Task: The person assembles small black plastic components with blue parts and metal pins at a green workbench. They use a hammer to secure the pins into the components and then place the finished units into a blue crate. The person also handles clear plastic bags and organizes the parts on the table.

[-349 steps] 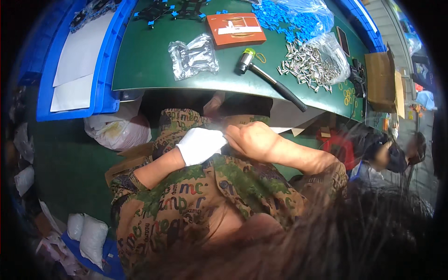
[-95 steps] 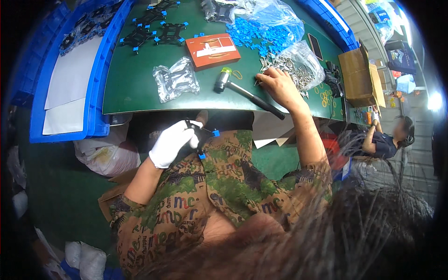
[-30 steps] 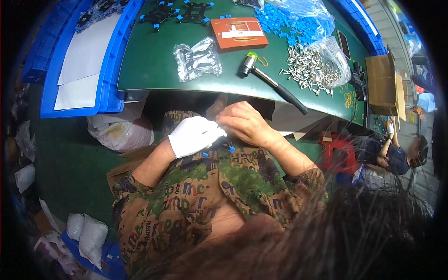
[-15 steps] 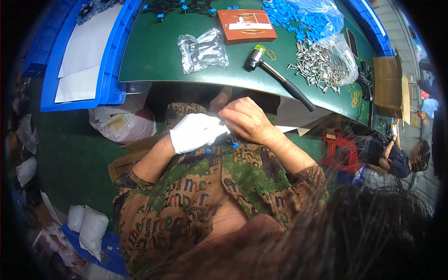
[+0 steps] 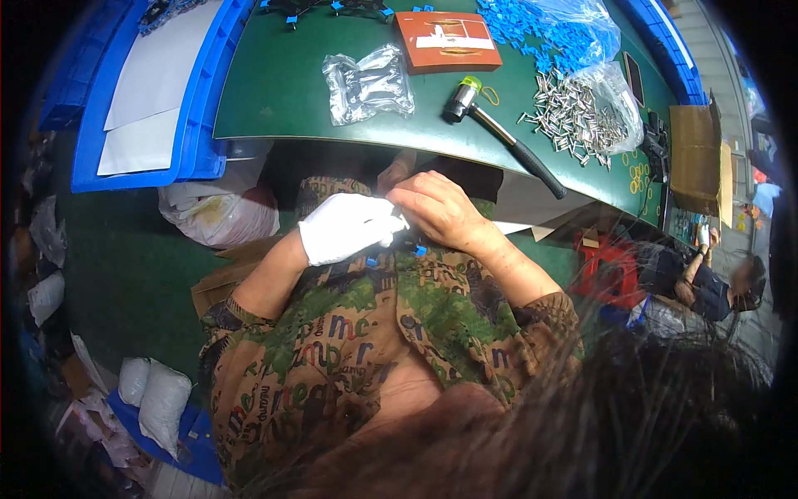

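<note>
My left hand [image 5: 347, 226], in a white glove, is closed around a small black part with blue clips [image 5: 391, 249], held over my lap below the table edge. My bare right hand [image 5: 439, 209] meets it from the right, fingertips pinched on the same part. Most of the part is hidden between the hands. On the green table [image 5: 283, 91] above lie a mallet [image 5: 499, 133] with a black handle, a heap of small metal pins [image 5: 573, 116] and a clear plastic bag [image 5: 368, 83].
An orange box [image 5: 446, 40] and a bag of blue plastic pieces [image 5: 553, 33] sit at the table's far side. Blue trays with white sheets [image 5: 150, 91] stand left. A cardboard box [image 5: 694, 150] is at right; another person [image 5: 715, 283] sits lower right. White sacks [image 5: 220, 212] lie on the floor.
About three seconds ago my right hand reached up to the pins on the table; it has come back down to the left hand, and both stay together on the part.
</note>
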